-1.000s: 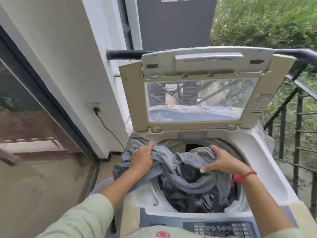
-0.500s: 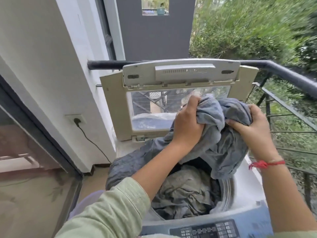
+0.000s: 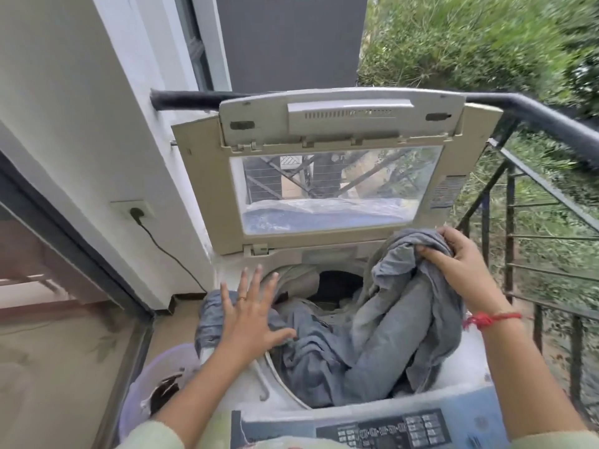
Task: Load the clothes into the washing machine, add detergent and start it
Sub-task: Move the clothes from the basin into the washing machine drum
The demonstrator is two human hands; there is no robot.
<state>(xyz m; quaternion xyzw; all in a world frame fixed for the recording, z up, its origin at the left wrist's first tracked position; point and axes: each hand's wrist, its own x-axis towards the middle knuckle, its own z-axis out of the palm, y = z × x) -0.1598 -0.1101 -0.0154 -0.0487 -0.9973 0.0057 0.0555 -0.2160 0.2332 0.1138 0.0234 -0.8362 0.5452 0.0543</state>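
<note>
Looking down at the top-load washing machine (image 3: pixel 475 354), lid (image 3: pixel 207 189) propped fully upright at the back edge.

- Right hand (image 3: pixel 460 260): fingers curled round a bunched end of the grey garment (image 3: pixel 389 335), held up over the back-right of the drum opening. Red thread band (image 3: pixel 492 319) on that wrist.
- Left hand (image 3: pixel 249 322): flat, fingers spread, gripping nothing. Palm down on a darker grey fold (image 3: pixel 210 315) at the left edge of the opening. Ring (image 3: pixel 242 298) on one finger.
- Grey garment runs from the right hand down into the drum and across the front of the opening. It's partly in, partly heaped above the rim.
- The darker fold hangs over the machine's left edge, outside the drum. I can't tell whether it's the same piece.
- Beige garment (image 3: pixel 291 280) already inside, at the back-left of the drum.
- Control panel (image 3: pixel 389 429) along the front edge. Legends too blurred to read.
- Lavender laundry basket (image 3: pixel 155 377) on the floor just beside the machine's left-front corner, something dark in it.
- Plug seated in the wall socket (image 3: pixel 133 210) left of the machine, black cable (image 3: pixel 168 251) trailing down the wall.
- Black railing (image 3: pixel 534 108) behind and to the right, greenery beyond.
</note>
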